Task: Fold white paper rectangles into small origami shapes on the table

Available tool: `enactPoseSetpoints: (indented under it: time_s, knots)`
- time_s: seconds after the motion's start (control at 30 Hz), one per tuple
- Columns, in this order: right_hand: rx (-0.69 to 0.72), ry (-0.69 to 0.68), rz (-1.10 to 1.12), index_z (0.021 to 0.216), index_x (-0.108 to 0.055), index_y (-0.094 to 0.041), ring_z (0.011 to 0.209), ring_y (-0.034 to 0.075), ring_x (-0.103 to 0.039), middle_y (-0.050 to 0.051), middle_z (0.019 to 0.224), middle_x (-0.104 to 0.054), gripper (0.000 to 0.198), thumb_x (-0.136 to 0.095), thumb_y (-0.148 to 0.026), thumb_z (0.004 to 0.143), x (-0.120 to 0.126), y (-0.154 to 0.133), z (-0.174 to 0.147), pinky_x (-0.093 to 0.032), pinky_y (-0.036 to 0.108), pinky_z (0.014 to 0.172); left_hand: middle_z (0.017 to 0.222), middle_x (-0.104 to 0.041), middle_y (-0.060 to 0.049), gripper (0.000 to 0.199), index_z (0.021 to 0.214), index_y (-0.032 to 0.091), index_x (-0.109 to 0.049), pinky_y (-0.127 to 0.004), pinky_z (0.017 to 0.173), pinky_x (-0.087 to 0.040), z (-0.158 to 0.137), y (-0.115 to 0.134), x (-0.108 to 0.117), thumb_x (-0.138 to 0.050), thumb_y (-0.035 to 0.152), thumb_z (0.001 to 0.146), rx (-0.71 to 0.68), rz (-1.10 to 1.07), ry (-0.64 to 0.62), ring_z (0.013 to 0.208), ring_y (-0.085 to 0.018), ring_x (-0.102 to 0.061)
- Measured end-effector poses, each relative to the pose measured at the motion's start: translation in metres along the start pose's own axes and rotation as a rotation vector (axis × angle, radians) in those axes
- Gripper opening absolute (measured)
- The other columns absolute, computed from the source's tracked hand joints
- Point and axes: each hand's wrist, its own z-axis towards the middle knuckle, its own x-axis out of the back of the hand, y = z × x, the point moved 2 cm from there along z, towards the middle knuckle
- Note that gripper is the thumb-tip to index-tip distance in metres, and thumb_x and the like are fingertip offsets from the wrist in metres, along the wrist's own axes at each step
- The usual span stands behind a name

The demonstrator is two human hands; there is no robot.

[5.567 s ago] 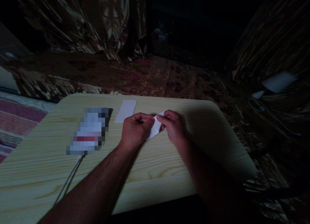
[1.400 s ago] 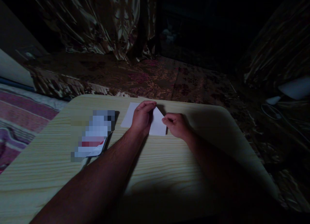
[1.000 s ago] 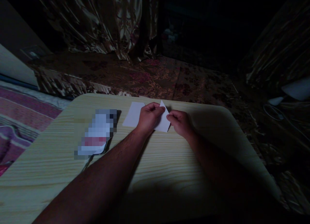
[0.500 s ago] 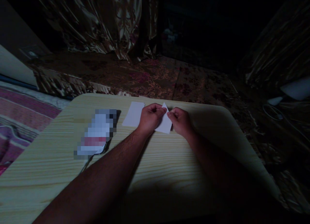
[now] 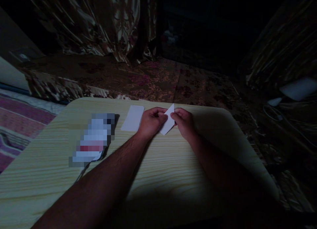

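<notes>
A piece of white paper (image 5: 168, 124), coming to a point at its top, is held between my two hands above the far part of the table. My left hand (image 5: 151, 121) pinches its left side, thumb on top. On its right side my right hand (image 5: 183, 121) grips the edge, also with the thumb on top and the other fingers curled partly out of sight. Left of my left hand, a second white paper (image 5: 132, 118) lies flat on the table, perhaps a small stack.
The pale wood-grain table (image 5: 158, 169) has rounded corners. A blurred-out phone-like object (image 5: 92, 138) with a cable lies on its left. Patterned cloth (image 5: 138, 77) and curtains (image 5: 119, 24) stand behind. A striped cover (image 5: 27, 120) is at left, a white lamp-like object (image 5: 298, 89) at right.
The paper's right part has been folded over, so it now looks narrower with a slanted right edge. My right thumb has moved onto it. The view has shifted slightly.
</notes>
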Motion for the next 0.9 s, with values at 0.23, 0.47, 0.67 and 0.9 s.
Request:
enactPoseSetpoints:
  time_s: [0.23, 0.47, 0.67, 0.9]
  knots:
    - [-0.021, -0.015, 0.042, 0.084, -0.057, -0.018, 0.051, 0.009, -0.053, -0.002, 0.064, -0.063, 0.017, -0.059, -0.032, 0.074, -0.0005, 0.003, 0.0005, -0.04, 0.02, 0.046, 0.066, -0.063, 0.001, 0.03, 0.091, 0.017, -0.072, -0.022, 0.052, -0.043, 0.0006, -0.0003, -0.001, -0.073, 0.026, 0.063, -0.011, -0.042, 0.016, 0.054, -0.01, -0.054]
    - [0.039, -0.04, 0.056, 0.087, -0.063, -0.02, 0.054, 0.009, -0.054, -0.002, 0.066, -0.063, 0.017, -0.058, -0.031, 0.076, 0.0005, -0.0009, -0.0016, -0.044, 0.021, 0.047, 0.069, -0.067, -0.001, 0.023, 0.083, 0.016, -0.072, -0.024, 0.056, -0.045, 0.0027, -0.0005, -0.0006, -0.074, 0.025, 0.062, -0.015, -0.093, 0.025, 0.057, -0.012, -0.058]
    - [0.071, -0.058, 0.101, 0.083, -0.066, -0.02, 0.056, 0.01, -0.055, -0.002, 0.068, -0.064, 0.014, -0.061, -0.028, 0.073, 0.0016, 0.0027, -0.0004, -0.046, 0.022, 0.048, 0.069, -0.067, -0.002, 0.018, 0.079, 0.016, -0.071, -0.024, 0.056, -0.044, 0.0045, -0.004, 0.0013, -0.073, 0.026, 0.065, -0.066, -0.07, 0.031, 0.058, -0.012, -0.058]
    - [-0.015, -0.064, 0.149, 0.1, -0.059, -0.021, 0.055, 0.011, -0.056, -0.001, 0.073, -0.065, 0.027, -0.057, -0.03, 0.074, 0.0024, 0.0009, 0.0003, -0.047, 0.022, 0.048, 0.066, -0.065, -0.001, 0.016, 0.077, 0.017, -0.071, -0.023, 0.054, -0.042, 0.0047, -0.0027, 0.0025, -0.073, 0.026, 0.064, -0.068, -0.061, 0.087, 0.056, -0.011, -0.055]
